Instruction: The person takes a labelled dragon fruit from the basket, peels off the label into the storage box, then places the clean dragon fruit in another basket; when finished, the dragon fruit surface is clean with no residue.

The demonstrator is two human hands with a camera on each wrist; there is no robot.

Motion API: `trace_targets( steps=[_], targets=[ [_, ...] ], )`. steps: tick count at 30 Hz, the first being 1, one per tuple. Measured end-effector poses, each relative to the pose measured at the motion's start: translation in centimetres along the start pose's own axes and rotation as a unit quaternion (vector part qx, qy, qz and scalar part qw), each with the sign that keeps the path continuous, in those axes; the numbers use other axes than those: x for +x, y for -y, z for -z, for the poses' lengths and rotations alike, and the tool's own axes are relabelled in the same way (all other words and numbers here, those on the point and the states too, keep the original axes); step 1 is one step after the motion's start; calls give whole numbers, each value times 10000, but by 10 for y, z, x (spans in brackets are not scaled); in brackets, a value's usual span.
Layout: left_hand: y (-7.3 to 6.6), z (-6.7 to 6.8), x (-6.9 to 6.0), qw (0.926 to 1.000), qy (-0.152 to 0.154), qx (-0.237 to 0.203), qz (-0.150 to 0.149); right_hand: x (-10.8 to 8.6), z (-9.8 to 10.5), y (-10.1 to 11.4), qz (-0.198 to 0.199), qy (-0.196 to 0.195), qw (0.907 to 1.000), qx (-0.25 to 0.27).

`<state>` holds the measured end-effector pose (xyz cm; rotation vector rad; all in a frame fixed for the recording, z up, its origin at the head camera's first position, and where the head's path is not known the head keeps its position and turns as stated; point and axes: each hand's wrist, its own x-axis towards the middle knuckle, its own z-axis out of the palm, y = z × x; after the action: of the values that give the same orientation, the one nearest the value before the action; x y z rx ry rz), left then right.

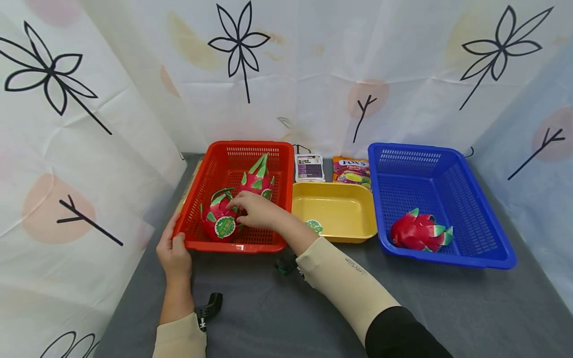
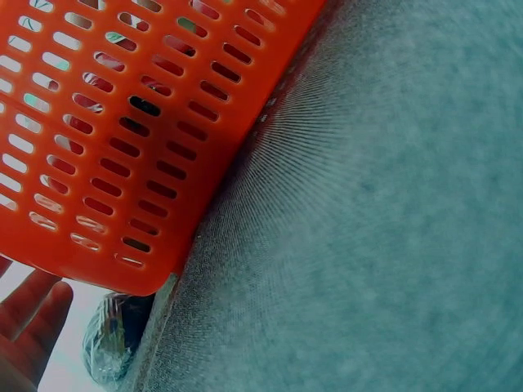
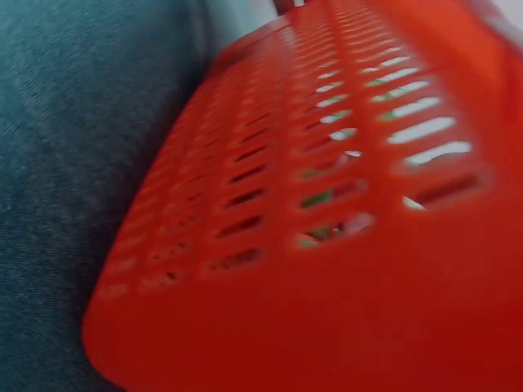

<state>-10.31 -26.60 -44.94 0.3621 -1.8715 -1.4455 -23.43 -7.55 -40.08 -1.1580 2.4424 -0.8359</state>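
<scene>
Two bare hands, both at a red perforated plastic basket [image 1: 188, 238].

Right hand [image 1: 257, 211]: reaches over the basket's right side, fingers bent and touching the right side of a red-pink dragon fruit with green scale tips [image 1: 218, 213]. Gap narrow; whether it grips the fruit or only rests on it, cannot tell. This fruit sits in the front part of the basket, its round green-and-white label [image 1: 225, 226] facing the person.

Left hand [image 1: 175, 251]: at the basket's front left corner, fingers extended along the outer side, thumb apart from them; loose contact, not wrapped round.

One second dragon fruit, with long green leaf tips [image 1: 258, 176]: same basket, behind and to the right of the first, tips upward.

One shallow yellow plastic tray [image 1: 342, 209]: just beside the red basket, to its right. A round green label [image 1: 314, 226] at its front left.

Two packets behind the tray: one white and purple [image 1: 309, 168], one bright printed, lettered "FOX'S" [image 1: 351, 170].

One blue perforated plastic basket [image 1: 440, 179]: right of the tray, holding one dragon fruit lying on its side [image 1: 421, 231], near the front.

Beneath: grey cloth surface [image 1: 259, 303]. Behind: white curtain with black line-drawn flowers [image 1: 295, 64].
</scene>
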Motion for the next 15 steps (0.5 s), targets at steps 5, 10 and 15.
trace_targets(
  steps=[5, 10, 15],
  targets=[
    [1, 1, 0, 10000, 6, 20, 50, 8, -7, 1, -3, -95, 9999, -108],
    [1, 1, 0, 9998, 16, 63, 168, 13, -9, 1, 70, -176, 9997, -161],
    [2, 1, 0, 9997, 6, 123, 194, 17, -12, -1, 136, -199, 9984, -505]
  ],
)
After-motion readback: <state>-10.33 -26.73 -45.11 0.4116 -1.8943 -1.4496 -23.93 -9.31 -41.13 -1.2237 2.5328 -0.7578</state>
